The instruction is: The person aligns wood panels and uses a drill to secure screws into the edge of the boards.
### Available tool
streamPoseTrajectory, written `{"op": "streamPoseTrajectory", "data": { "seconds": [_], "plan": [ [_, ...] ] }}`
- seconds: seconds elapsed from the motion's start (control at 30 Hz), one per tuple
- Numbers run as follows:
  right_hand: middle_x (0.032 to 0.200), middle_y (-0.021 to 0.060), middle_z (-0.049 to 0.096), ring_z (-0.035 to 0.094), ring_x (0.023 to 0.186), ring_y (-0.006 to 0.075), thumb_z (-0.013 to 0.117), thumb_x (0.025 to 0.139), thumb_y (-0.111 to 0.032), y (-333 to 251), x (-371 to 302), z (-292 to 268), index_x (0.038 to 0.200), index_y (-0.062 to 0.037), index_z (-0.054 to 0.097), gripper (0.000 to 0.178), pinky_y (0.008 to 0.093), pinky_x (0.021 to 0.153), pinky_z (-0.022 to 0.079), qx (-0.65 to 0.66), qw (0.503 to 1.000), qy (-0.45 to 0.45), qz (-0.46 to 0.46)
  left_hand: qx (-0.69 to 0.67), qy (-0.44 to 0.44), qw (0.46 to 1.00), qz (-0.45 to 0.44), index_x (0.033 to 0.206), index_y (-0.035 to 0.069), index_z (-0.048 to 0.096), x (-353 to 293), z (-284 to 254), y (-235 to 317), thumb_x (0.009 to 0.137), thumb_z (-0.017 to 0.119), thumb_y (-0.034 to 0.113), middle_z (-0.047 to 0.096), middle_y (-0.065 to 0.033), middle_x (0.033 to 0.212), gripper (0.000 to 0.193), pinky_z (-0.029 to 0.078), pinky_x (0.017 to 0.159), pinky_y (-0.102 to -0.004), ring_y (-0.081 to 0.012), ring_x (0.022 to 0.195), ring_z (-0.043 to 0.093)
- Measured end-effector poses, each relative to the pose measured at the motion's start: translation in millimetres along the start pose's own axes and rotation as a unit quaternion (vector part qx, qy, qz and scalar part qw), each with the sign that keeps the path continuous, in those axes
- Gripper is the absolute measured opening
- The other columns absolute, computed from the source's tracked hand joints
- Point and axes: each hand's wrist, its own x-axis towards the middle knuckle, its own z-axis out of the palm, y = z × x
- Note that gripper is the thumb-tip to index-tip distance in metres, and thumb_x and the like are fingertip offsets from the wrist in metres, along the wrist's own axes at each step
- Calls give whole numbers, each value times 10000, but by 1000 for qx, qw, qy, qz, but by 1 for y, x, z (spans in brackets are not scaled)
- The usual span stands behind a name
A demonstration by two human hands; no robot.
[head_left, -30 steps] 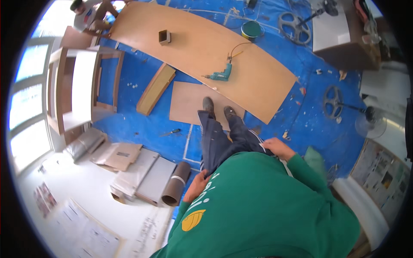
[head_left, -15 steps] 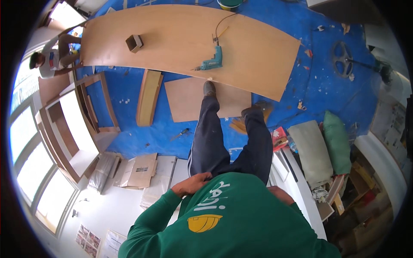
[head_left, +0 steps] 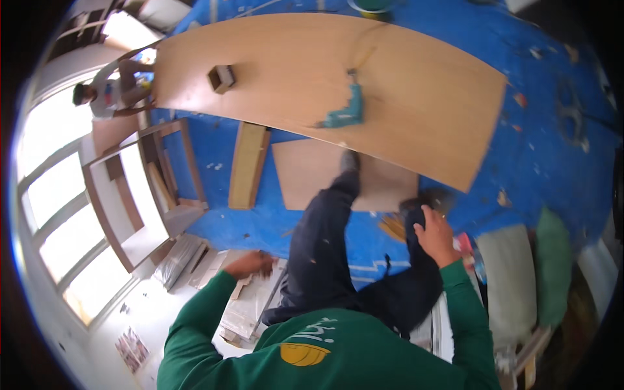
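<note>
My left hand (head_left: 252,265) hangs beside my left thigh, above flat cardboard and wrapped panels (head_left: 253,302); its fingers are smeared by motion. In front of my right leg, my right hand (head_left: 435,235) is raised and holds nothing, its thumb and fingers apart. Ahead of my feet lies a long wooden board (head_left: 416,84). On it rest a teal corded drill (head_left: 350,112) and a small open-ended box (head_left: 221,78). A smaller board (head_left: 302,172) lies partly beneath its near edge, by my left foot. Neither hand touches the boards or the drill.
At the far left, another person (head_left: 117,94) crouches with both hands at the long board's end. An open cabinet frame (head_left: 123,214) stands left, near a yellowish wooden beam (head_left: 248,168). A grey sack (head_left: 507,279) and a green sack (head_left: 552,270) lie right. Blue sheeting (head_left: 214,224) covers the floor.
Both hands have come away from my waist, the left outward and the right forward. My knees are more bent, and the view has shifted. Board, drill and box keep their places together.
</note>
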Motion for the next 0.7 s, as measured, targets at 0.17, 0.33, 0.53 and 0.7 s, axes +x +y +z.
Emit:
{"op": "streamPoseTrajectory", "data": {
  "seconds": [0.17,0.33,0.53,0.7],
  "plan": [
    [1490,217,561,575,1327,403,879,822,-289,-49,230,50,1517,-7,510,836,519,1151,439,-104,968,22,-227,345,372,852,131,1217,-14,701,198,-143,58,970,724,438,730,-304,1151,516,542,959,-553,-485,1102,694],
    [1386,181,617,609,1312,320,828,833,-261,-97,402,124,1482,-8,569,744,470,1208,385,-146,869,134,-453,378,520,752,145,1415,-7,617,301,-302,155,957,733,452,716,-289,1270,658,525,1078,-525,-472,1210,673],
    [1171,155,673,670,1149,294,648,913,-168,-80,466,187,1384,17,613,507,468,1156,419,-254,876,100,-397,355,693,610,142,1473,-85,499,398,-472,236,980,718,442,603,-349,1426,754,484,1131,-558,-500,1324,595],
    [1069,156,662,664,1048,301,713,876,-226,-51,428,182,1268,31,626,477,458,1090,438,-238,873,207,-373,463,767,445,2,1436,-195,479,382,-639,210,983,639,405,491,-401,1503,768,467,1119,-612,-554,1381,521]
  ]
}}
